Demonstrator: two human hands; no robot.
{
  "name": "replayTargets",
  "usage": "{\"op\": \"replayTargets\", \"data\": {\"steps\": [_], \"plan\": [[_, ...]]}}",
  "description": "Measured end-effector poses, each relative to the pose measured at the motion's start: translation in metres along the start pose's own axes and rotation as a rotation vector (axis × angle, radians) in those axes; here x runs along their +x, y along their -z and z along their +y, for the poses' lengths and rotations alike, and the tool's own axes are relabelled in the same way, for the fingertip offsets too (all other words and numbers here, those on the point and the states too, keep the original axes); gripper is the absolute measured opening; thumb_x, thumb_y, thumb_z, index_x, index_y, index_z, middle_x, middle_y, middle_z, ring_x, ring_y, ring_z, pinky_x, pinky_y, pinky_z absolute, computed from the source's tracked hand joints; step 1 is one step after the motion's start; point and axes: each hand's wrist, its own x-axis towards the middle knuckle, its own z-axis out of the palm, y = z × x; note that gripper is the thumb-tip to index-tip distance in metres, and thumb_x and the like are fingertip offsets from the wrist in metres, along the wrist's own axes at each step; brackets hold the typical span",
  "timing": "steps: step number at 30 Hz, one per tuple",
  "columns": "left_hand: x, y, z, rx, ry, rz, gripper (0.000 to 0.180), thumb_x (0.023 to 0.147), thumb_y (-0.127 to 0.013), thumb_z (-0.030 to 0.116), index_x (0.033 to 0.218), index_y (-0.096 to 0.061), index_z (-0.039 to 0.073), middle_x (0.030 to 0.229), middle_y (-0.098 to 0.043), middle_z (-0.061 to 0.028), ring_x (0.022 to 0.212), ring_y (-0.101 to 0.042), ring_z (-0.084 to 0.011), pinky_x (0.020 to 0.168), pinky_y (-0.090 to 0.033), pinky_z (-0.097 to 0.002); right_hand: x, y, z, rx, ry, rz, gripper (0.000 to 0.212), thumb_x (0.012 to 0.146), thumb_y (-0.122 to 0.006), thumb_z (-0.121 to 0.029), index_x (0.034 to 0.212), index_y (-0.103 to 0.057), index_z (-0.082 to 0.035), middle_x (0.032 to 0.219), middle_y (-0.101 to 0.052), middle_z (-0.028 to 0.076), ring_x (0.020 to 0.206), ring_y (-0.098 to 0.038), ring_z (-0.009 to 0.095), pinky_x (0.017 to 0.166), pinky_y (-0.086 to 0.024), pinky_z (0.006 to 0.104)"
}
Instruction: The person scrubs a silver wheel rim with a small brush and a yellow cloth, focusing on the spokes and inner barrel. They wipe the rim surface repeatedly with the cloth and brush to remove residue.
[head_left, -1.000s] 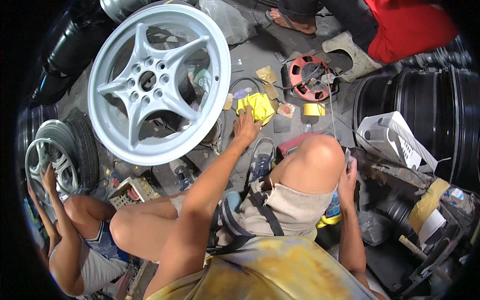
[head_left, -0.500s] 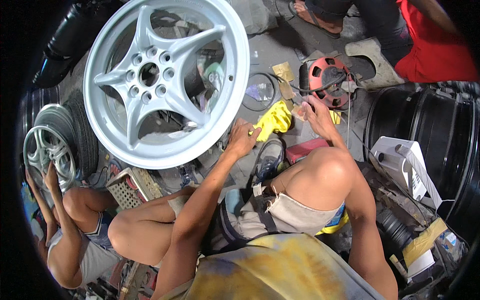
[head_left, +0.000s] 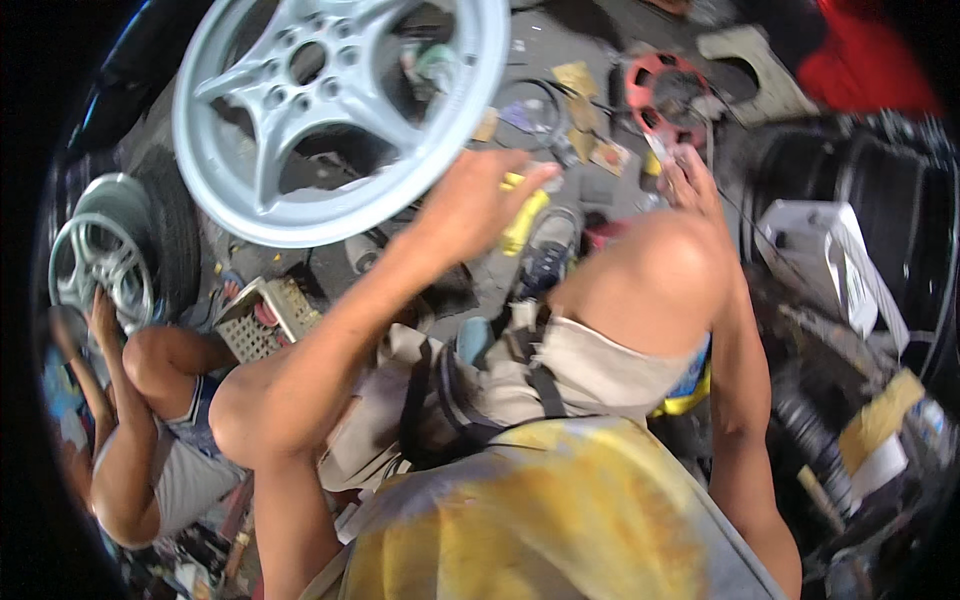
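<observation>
A large pale silver-blue spoked wheel rim (head_left: 266,150) stands tilted ahead and to the left, its top cut off by the view. Close by its lower right edge, my left hand (head_left: 470,205) is closed on a bright yellow cloth (head_left: 520,225), which hangs below the fingers; the hand is blurred. Beyond my raised knee, my right hand (head_left: 692,180) has its fingers pinched together near a red cable reel (head_left: 660,95). Something small and whitish shows at its fingertips, too blurred to name.
At the left, another person's hands (head_left: 102,318) touch a smaller silver wheel rim (head_left: 75,270) beside a tyre (head_left: 175,255). A perforated crate (head_left: 245,325) stands nearby. Brown paper scraps (head_left: 575,78) lie ahead. Dark wheel barrels (head_left: 830,175) and a white plastic container (head_left: 815,240) are at the right.
The view has tilted, so the large rim and reel sit higher in it. My left hand has lifted with the yellow cloth. My right hand has shifted to the right and its fingers have drawn together.
</observation>
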Motion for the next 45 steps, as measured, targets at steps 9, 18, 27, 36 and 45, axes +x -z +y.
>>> {"op": "replayTargets", "data": {"steps": [9, 18, 27, 36, 45], "plan": [[-0.09, 0.046, -0.067, 0.313, -0.023, -0.46, 0.036, 0.084, -0.077, 0.03, 0.1, -0.072, -0.001, 0.092, -0.069, -0.0284, 0.089, -0.067, -0.0482, 0.08, -0.054, -0.0516, -0.101, 0.011, -0.04, 0.078, -0.018, -0.042, 0.026, 0.106, -0.051, -0.03, 0.111, -0.06, -0.006, 0.081, -0.056, -0.002, 0.069, -0.048, 0.006, 0.063, -0.042, 0.0241], [-0.193, 0.108, -0.091, 0.935, 0.306, -0.616, 0.025, 0.081, -0.079, 0.025, 0.09, -0.075, 0.002, 0.096, -0.071, -0.0243, 0.095, -0.069, -0.0411, 0.084, -0.055, -0.0498, -0.13, 0.025, -0.102, 0.217, 0.218, 0.215, 0.025, 0.105, -0.051, -0.027, 0.111, -0.064, -0.005, 0.077, -0.061, 0.0, 0.065, -0.049, 0.005, 0.059, -0.042, 0.024], [-0.175, 0.15, 0.011, -0.131, 0.271, -0.16, 0.035, 0.102, -0.061, 0.029, 0.092, -0.066, -0.004, 0.079, -0.056, 0.0012, 0.077, -0.049, -0.0065, 0.068, -0.042, -0.0265, -0.193, 0.013, -0.199, 0.231, 0.239, 0.082, 0.027, 0.107, -0.049, -0.02, 0.122, -0.063, -0.002, 0.08, -0.055, -0.003, 0.067, -0.046, 0.005, 0.063, -0.039, 0.0224], [-0.182, 0.129, 0.041, -0.907, 0.437, 0.37, 0.031, 0.107, -0.055, 0.026, 0.103, -0.068, -0.001, 0.089, -0.065, 0.0017, 0.078, -0.056, -0.0035, 0.072, -0.047, -0.0218, -0.177, -0.093, -0.203, 0.16, 0.341, -0.361, 0.028, 0.106, -0.049, -0.022, 0.1, -0.063, 0.001, 0.065, -0.053, 0.01, 0.059, -0.054, 0.019, 0.061, -0.045, 0.0341], [-0.175, 0.114, 0.048, -0.262, 0.034, 0.313, 0.029, 0.107, -0.053, 0.021, 0.106, -0.065, -0.005, 0.105, -0.069, -0.0052, 0.089, -0.06, -0.009, 0.08, -0.049, -0.027, -0.163, -0.087, -0.21, 0.224, 0.215, -0.29, 0.03, 0.108, -0.046, -0.025, 0.101, -0.062, 0.001, 0.064, -0.047, 0.007, 0.058, -0.049, 0.015, 0.061, -0.043, 0.0336]]}}
